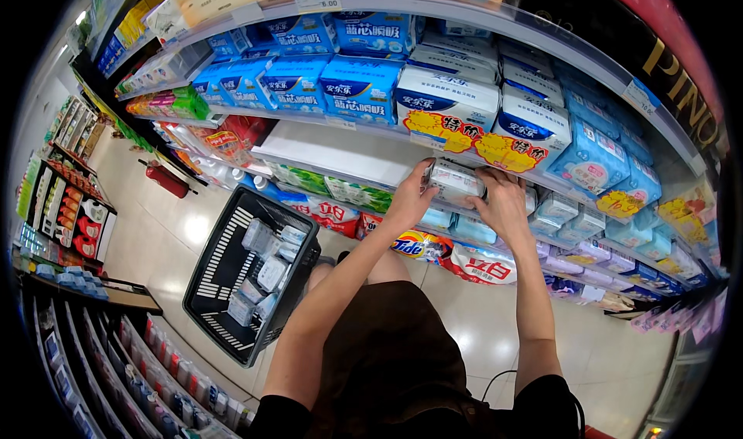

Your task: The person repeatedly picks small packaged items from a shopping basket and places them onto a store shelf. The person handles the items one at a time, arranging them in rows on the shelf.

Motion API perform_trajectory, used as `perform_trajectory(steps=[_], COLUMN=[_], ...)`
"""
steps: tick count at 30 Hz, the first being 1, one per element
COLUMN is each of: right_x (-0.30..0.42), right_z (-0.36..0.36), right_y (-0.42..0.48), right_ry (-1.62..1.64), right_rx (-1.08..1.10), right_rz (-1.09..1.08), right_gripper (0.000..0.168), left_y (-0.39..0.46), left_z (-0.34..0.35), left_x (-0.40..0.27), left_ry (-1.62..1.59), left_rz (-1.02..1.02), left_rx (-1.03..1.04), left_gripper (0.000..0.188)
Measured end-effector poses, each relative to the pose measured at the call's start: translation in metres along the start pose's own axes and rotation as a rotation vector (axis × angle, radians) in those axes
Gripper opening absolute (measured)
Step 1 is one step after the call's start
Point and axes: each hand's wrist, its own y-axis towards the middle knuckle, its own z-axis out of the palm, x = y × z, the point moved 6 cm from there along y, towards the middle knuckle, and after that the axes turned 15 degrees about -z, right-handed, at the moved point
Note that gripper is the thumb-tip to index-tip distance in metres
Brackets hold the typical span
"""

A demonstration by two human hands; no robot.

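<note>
At the edge of a white shelf, a white plastic-wrapped pack (455, 182) stands between my hands. My left hand (411, 198) grips its left side, thumb towards the front. My right hand (504, 201) lies at its right side, the thumb on the front and the fingers reaching over the top of the packs; whether it also touches the neighbouring pack is hard to tell. To the left stretches the bare white shelf board (342, 152). A black plastic shopping basket (252, 276) at my left holds several small white and pale blue packs (271, 273).
Above my hands, blue packs (360, 88) and white packs with yellow price bursts (447, 105) fill a shelf. Laundry detergent bags (482, 263) line the bottom. A red fire extinguisher (168, 179) lies beyond the basket, and another stocked rack (162, 375) stands at lower left.
</note>
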Motion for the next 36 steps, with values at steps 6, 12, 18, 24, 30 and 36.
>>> perform_trajectory(steps=[6,12,18,24,30,36], right_x=[-0.001,-0.048,-0.101,-0.025,-0.030,0.011], right_z=[0.005,0.075,0.139,0.074,0.071,0.031], right_y=[0.016,0.048,0.055,0.066,0.065,0.063], right_ry=[0.060,-0.276,-0.199,0.224,0.147,0.145], right_rx=[0.026,0.248,0.248,0.165,0.162,0.177], right_rz=[0.067,-0.262,-0.322,-0.078,-0.075,0.080], right_gripper=[0.034,0.033,0.039,0.043,0.047,0.045], left_y=[-0.004,0.000,0.001,-0.009,-0.019,-0.057], left_z=[-0.001,0.005,0.009,0.006,-0.002,-0.041], left_x=[-0.001,-0.003,-0.001,0.008,0.002,0.015], left_ry=[0.002,0.026,0.048,0.030,-0.006,-0.056], left_rz=[-0.037,-0.015,0.008,0.039,0.032,0.049], left_rx=[-0.012,-0.036,-0.093,-0.148,-0.154,-0.280], left_gripper=[0.057,0.058,0.057,0.058,0.064,0.066])
